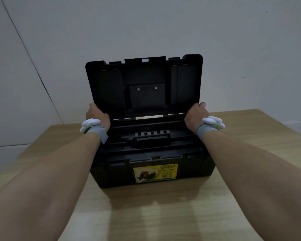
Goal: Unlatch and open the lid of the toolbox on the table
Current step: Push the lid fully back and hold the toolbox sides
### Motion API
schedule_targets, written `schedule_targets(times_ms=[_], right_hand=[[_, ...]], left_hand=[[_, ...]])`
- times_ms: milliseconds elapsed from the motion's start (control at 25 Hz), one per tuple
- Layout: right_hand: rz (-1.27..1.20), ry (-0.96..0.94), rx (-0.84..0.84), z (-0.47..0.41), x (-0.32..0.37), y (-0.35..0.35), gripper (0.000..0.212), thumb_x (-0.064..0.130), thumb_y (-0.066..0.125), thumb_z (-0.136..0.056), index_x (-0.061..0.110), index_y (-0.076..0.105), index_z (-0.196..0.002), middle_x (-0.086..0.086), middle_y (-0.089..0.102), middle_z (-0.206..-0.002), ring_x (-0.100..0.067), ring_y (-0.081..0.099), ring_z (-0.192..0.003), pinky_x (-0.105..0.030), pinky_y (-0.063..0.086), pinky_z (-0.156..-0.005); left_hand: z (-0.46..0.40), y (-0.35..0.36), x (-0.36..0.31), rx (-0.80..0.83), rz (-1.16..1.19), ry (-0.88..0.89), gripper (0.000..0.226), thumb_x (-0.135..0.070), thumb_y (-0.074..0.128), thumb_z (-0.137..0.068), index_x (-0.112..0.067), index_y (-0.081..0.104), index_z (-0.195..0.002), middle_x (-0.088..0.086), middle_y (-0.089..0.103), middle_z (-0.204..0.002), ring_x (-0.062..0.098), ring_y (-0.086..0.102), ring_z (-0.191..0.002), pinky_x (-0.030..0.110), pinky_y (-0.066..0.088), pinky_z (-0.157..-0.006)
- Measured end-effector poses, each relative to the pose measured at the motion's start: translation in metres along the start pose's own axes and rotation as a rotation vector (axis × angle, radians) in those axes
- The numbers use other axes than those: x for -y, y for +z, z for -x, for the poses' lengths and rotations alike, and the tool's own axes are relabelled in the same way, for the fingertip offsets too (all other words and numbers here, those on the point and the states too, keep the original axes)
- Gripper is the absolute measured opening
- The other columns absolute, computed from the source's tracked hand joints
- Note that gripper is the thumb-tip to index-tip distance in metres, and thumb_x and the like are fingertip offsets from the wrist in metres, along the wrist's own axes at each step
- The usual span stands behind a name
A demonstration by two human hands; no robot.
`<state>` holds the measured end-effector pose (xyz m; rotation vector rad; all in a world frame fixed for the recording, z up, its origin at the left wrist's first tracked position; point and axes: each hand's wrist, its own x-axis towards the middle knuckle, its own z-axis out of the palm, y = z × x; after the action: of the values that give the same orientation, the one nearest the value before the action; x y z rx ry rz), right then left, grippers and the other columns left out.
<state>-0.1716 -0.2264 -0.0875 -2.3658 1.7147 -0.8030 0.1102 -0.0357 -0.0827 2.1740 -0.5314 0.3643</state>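
Note:
A black plastic toolbox with a yellow label on its front stands on the wooden table. Its lid is raised upright, its inner side facing me. My left hand grips the lid's lower left edge. At the lid's lower right edge, my right hand does the same. A black inner tray with a handle shows inside the box. Both wrists carry grey bands with white pieces.
The table reaches a plain white wall just behind the raised lid. A lower white surface lies off the table's left side, with bare wood around the box.

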Motion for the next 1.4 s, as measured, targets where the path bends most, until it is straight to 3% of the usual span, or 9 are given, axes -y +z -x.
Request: schedule_targets(times_ms=[400, 600, 720, 840, 1000, 1120, 1240, 1320, 1400], right_hand=[[-0.034, 0.006, -0.056, -0.005, 0.0, 0.008, 0.022, 0.01, 0.052, -0.095, 0.001, 0.05, -0.115, -0.019, 0.049, -0.122, -0.043, 0.063, -0.096, -0.039, 0.037, -0.07], [-0.031, 0.017, -0.01, -0.001, 0.005, 0.004, 0.022, 0.003, 0.046, -0.09, 0.005, 0.049, -0.112, -0.021, 0.048, -0.12, -0.046, 0.061, -0.098, -0.043, 0.039, -0.073], [-0.003, 0.01, 0.029, -0.002, 0.003, 0.0, 0.022, 0.008, 0.044, -0.093, 0.006, 0.05, -0.114, -0.022, 0.049, -0.121, -0.046, 0.058, -0.104, -0.043, 0.04, -0.077], [0.005, 0.018, 0.055, -0.003, 0.002, -0.003, 0.024, 0.012, 0.043, -0.096, 0.006, 0.052, -0.117, -0.023, 0.052, -0.122, -0.044, 0.056, -0.108, -0.043, 0.042, -0.083], [-0.002, 0.015, 0.068, -0.001, 0.002, -0.004, 0.024, 0.013, 0.043, -0.097, 0.005, 0.052, -0.117, -0.024, 0.054, -0.122, -0.044, 0.055, -0.11, -0.041, 0.039, -0.081], [-0.029, 0.02, 0.076, 0.001, 0.001, -0.008, 0.025, 0.015, 0.043, -0.098, 0.005, 0.052, -0.119, -0.024, 0.053, -0.126, -0.044, 0.054, -0.114, -0.043, 0.042, -0.089], [-0.04, 0.017, 0.085, 0.004, 0.001, -0.012, 0.028, 0.018, 0.043, -0.099, 0.005, 0.051, -0.122, -0.025, 0.053, -0.127, -0.044, 0.053, -0.116, -0.043, 0.042, -0.092], [-0.044, 0.02, 0.087, 0.005, 0.001, -0.013, 0.029, 0.019, 0.044, -0.099, 0.005, 0.051, -0.123, -0.025, 0.053, -0.128, -0.044, 0.052, -0.117, -0.043, 0.042, -0.092], [-0.039, 0.013, 0.09, 0.005, 0.001, -0.013, 0.028, 0.019, 0.044, -0.099, 0.005, 0.052, -0.122, -0.025, 0.053, -0.127, -0.044, 0.053, -0.116, -0.041, 0.041, -0.086]], left_hand=[[0.005, -0.012, -0.01, 0.139, -0.182, 0.01, 0.017, -0.012, 0.057, -0.091, -0.002, 0.055, -0.105, 0.019, 0.062, -0.101, 0.031, 0.052, -0.073, 0.035, 0.042, -0.062], [0.009, -0.016, -0.015, 0.18, -0.221, 0.024, 0.02, -0.011, 0.055, -0.093, -0.001, 0.054, -0.11, 0.018, 0.061, -0.105, 0.037, 0.061, -0.09, 0.035, 0.045, -0.069], [0.007, -0.015, -0.017, 0.222, -0.275, 0.067, 0.007, -0.008, 0.053, -0.095, -0.002, 0.055, -0.092, 0.014, 0.057, -0.082, 0.03, 0.058, -0.076, 0.031, 0.043, -0.064], [0.01, -0.012, -0.016, 0.213, -0.29, 0.05, 0.024, -0.008, 0.051, -0.092, -0.009, 0.046, -0.069, 0.009, 0.044, -0.066, 0.031, 0.057, -0.076, 0.032, 0.042, -0.066], [0.012, -0.012, -0.014, 0.208, -0.24, 0.01, 0.035, -0.012, 0.05, -0.089, -0.014, 0.033, -0.059, 0.006, 0.036, -0.06, 0.039, 0.064, -0.093, 0.033, 0.04, -0.068], [0.011, -0.013, -0.013, 0.205, -0.201, -0.027, 0.034, -0.014, 0.05, -0.089, -0.014, 0.034, -0.059, 0.013, 0.053, -0.07, 0.04, 0.064, -0.095, 0.033, 0.039, -0.067], [0.01, -0.01, -0.012, 0.197, -0.212, -0.039, 0.022, -0.014, 0.051, -0.089, -0.005, 0.053, -0.069, 0.024, 0.066, -0.101, 0.04, 0.064, -0.097, 0.034, 0.039, -0.068], [0.008, -0.006, -0.011, 0.183, -0.205, -0.062, 0.025, -0.015, 0.05, -0.089, 0.004, 0.066, -0.096, 0.025, 0.066, -0.106, 0.041, 0.063, -0.098, 0.034, 0.039, -0.068], [0.006, -0.005, -0.009, 0.184, -0.206, -0.08, 0.03, -0.015, 0.05, -0.089, 0.005, 0.066, -0.106, 0.025, 0.066, -0.107, 0.04, 0.063, -0.099, 0.034, 0.039, -0.069]])
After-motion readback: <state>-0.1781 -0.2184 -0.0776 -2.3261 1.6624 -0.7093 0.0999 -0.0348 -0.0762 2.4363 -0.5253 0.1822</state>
